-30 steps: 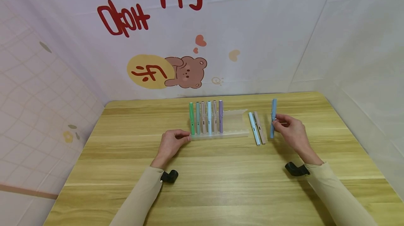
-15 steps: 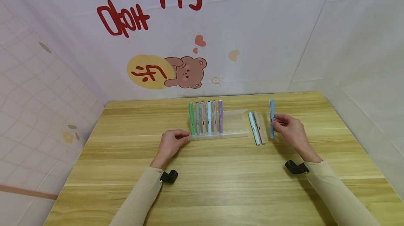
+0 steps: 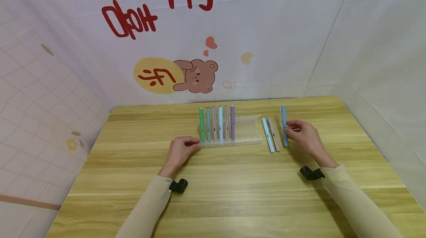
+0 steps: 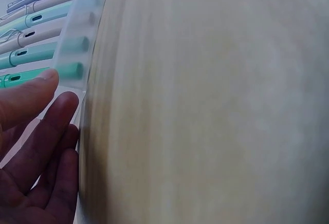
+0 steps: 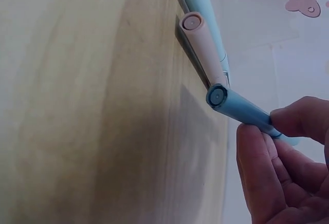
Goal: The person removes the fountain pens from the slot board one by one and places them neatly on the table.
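Note:
My right hand (image 3: 305,137) pinches a blue pen (image 3: 284,125) between thumb and fingertips, its capped end up and tilted slightly left. In the right wrist view, the blue pen (image 5: 241,110) overlaps a pinkish-beige pen (image 5: 204,49). Thumb and index finger of my left hand (image 3: 180,153) pinch the left end of a clear plastic pen rack (image 3: 247,141). Several pens stand in a row on the rack's left part: green (image 3: 202,125), grey-green, beige, light blue and a purple one (image 3: 233,122) at the right. The rack's right part holds none.
A light blue pen (image 3: 268,135) and the pinkish-beige pen (image 3: 274,134) lie side by side on the wooden table (image 3: 233,193), between rack and right hand. Printed cloth walls (image 3: 283,38) rise behind and at both sides.
The right hand has shifted slightly left with the blue pen, whose upper end now leans further left. The left hand, rack and other pens have stayed put.

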{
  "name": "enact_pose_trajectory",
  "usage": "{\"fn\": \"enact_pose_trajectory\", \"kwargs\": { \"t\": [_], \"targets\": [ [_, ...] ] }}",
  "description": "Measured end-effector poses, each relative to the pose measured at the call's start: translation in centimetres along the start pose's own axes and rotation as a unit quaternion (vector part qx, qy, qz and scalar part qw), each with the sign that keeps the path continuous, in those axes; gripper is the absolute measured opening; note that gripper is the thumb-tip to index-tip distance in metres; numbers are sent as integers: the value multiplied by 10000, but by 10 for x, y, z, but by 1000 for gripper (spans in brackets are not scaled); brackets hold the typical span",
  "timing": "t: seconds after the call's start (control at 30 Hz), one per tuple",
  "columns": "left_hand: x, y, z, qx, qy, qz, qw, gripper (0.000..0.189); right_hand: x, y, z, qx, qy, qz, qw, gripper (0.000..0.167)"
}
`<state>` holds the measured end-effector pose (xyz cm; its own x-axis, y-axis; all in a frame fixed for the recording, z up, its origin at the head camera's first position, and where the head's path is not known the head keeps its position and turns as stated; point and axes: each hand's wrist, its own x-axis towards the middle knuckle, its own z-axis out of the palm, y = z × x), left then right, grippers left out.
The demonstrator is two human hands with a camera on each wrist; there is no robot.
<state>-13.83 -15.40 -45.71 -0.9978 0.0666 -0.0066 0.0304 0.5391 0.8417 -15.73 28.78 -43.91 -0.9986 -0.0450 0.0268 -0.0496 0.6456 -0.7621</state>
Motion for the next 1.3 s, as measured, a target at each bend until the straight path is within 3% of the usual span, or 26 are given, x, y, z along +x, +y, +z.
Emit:
{"fn": "enact_pose_trajectory", "kwargs": {
  "t": [0.4, 0.9, 1.3],
  "targets": [
    [0, 0, 0, 14, -20, -22, 10000, 12, 6, 0, 4, -146, -291, 20, 9995, 38],
    [2, -1, 1, 14, 9, -22, 10000, 12, 15, 1, 8, 445, -972, 446, 9933, 41],
    [0, -2, 0, 38, -14, -12, 10000, 12, 20, -1, 7, -16, -1130, 663, 9914, 40]
  ]
}}
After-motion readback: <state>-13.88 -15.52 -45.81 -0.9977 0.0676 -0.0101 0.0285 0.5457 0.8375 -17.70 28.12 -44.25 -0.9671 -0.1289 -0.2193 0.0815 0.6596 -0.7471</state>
